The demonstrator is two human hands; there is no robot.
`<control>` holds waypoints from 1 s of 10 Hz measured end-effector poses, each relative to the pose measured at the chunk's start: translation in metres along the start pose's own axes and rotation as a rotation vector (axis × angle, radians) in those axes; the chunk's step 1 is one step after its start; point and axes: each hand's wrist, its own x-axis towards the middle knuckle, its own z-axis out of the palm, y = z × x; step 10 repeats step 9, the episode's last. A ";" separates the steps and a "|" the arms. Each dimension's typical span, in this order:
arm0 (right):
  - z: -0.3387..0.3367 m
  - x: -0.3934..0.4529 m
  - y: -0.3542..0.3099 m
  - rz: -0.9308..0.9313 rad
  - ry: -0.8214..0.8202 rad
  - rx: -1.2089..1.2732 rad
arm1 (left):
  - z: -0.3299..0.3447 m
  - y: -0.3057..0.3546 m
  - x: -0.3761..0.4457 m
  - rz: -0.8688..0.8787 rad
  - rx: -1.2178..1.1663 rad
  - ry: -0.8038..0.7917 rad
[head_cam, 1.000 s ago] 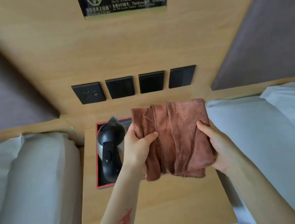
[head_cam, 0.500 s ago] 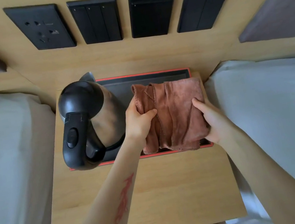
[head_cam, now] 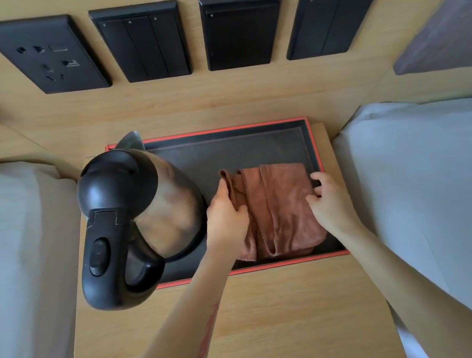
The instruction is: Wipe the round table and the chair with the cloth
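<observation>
A folded brown cloth [head_cam: 280, 209] lies in the right half of a black tray with a red rim [head_cam: 315, 146] on a wooden bedside table [head_cam: 268, 323]. My left hand [head_cam: 225, 215] grips the cloth's left edge, thumb on top. My right hand [head_cam: 328, 204] rests at the cloth's right edge with its fingers spread, thumb touching the fabric. No round table or chair is in view.
A black and steel electric kettle [head_cam: 130, 224] stands in the tray's left half, close to my left hand. White beds lie on the left [head_cam: 8, 263] and right [head_cam: 437, 192]. A socket and switch panels [head_cam: 143, 42] sit on the wooden wall behind.
The cloth has gone down from mid-air into the tray. My right hand has loosened its hold and spread its fingers. The view has moved closer and lower.
</observation>
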 end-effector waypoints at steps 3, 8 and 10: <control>0.032 -0.020 0.012 -0.431 -0.085 -0.666 | 0.025 -0.027 -0.019 0.395 0.805 -0.167; -0.055 -0.035 -0.080 -0.443 -0.102 -0.535 | -0.048 0.078 -0.042 0.291 0.792 -0.313; -0.104 -0.051 -0.139 -0.497 -0.005 -0.500 | -0.095 0.145 -0.056 0.356 0.717 -0.195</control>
